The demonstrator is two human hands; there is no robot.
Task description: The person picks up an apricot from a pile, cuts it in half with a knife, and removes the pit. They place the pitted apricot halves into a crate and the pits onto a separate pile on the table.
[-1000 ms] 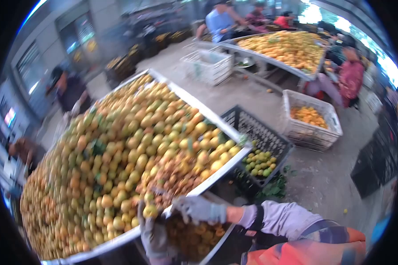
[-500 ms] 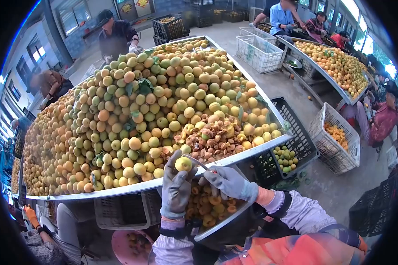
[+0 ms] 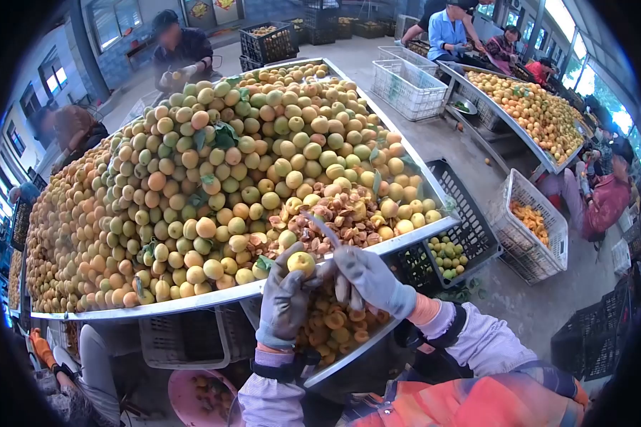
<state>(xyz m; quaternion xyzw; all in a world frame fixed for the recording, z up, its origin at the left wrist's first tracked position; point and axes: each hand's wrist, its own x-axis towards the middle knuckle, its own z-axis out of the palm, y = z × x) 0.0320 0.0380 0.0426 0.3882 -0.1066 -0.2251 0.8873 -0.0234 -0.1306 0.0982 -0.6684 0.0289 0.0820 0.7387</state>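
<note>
My left hand, in a grey glove, holds a yellow apricot up in front of me. My right hand, also gloved, grips a small knife whose blade points up and left, just right of the fruit. Both hands hover over a metal basin of cut apricot halves in my lap. Straight ahead stands a long metal table heaped with yellow and green apricots, and a pile of brown pits lies at its near right corner.
A black crate with green apricots and a white crate of cut fruit stand on the floor to the right. A second fruit table is at the far right with people seated around it. Other workers sit along the left.
The view swung left, then steadied on the heap. My left hand raised the apricot slightly and the knife blade in my right hand tilted upward.
</note>
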